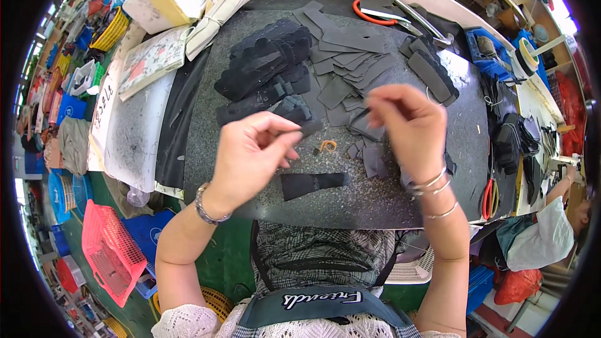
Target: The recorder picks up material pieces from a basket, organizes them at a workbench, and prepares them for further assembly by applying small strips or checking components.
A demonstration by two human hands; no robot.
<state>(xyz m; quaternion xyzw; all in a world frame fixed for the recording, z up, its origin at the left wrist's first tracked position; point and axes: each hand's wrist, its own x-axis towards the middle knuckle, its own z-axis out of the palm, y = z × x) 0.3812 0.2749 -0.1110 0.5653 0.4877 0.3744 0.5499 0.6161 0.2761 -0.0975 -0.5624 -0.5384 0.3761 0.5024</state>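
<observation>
My left hand (250, 158) pinches a small dark flat piece (311, 128) between thumb and fingertips, above the table. My right hand (410, 126) is bent inward over the near end of a spread pile of grey flat pieces (357, 66); its fingers are drawn together and a little blurred, and what they hold is unclear. Between the hands lies a small tan ring (327, 146). Closer to me rests a dark tapered strip (313, 184). Stacked black cut pieces (263, 56) sit beyond my left hand, with small dark scraps (293, 107) beside them.
Orange-handled scissors (379, 20) lie at the table's far side. More dark pieces (432, 72) are stacked at right, near a blue tray (487, 53). Another pair of scissors (488, 197) is at the right edge. A red basket (113, 253) stands lower left. Another person (544, 231) is at far right.
</observation>
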